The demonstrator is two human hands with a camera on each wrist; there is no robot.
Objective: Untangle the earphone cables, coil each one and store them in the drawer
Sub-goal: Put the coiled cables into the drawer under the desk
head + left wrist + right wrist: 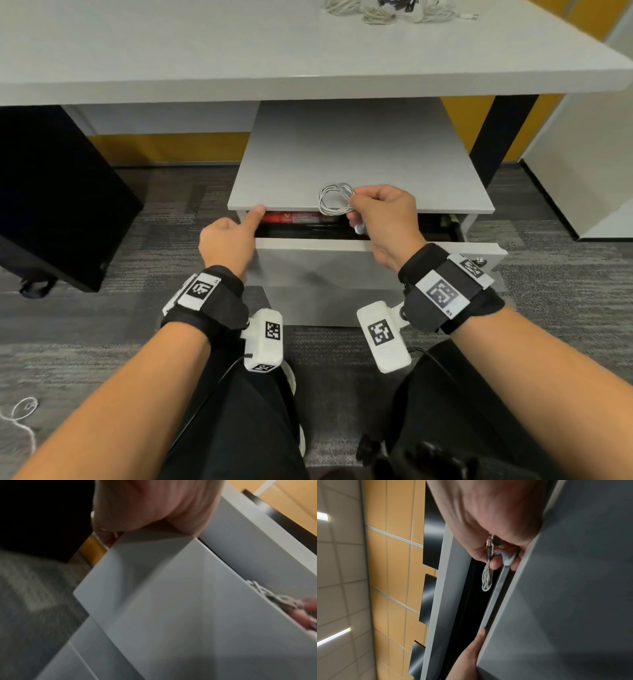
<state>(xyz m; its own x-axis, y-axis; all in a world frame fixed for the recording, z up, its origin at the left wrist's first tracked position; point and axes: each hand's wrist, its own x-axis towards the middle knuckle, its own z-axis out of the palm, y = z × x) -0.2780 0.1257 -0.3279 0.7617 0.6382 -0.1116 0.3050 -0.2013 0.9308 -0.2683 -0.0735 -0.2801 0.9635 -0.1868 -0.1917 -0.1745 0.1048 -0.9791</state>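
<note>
The coiled earphone cable [336, 198] is a small bundle of white loops pinched in the right hand [383, 224], held just above the narrow gap of the drawer [359, 260], with an earbud hanging below the fingers [494, 564]. In the right wrist view the thumb and forefinger are clamped on the loops near the plug, and the coil dangles into the dark slot between the drawer front and the cabinet top [356, 154].

The left hand [227, 245] holds the drawer front at its left corner, fingers curled over the top edge and forefinger stretched out to the cabinet's front lip. The drawer is only partly open, and a red packet [294, 217] and dark items already lie inside.

The main risk, as I judge it, is that slim opening: the coil sits wider than the gap looks, so pushing it in could catch a loop on the cabinet edge and spring the bundle apart. Nothing ties the coil, so letting go from this height may let it unwind over the drawer's contents. The dangling earbud could snag on the front panel or be trapped if the drawer shuts too soon.

More tangled cables [394, 10] wait on the surface [171, 51] above, and a loose white cable [22, 416] lies on the carpet at far left
</note>
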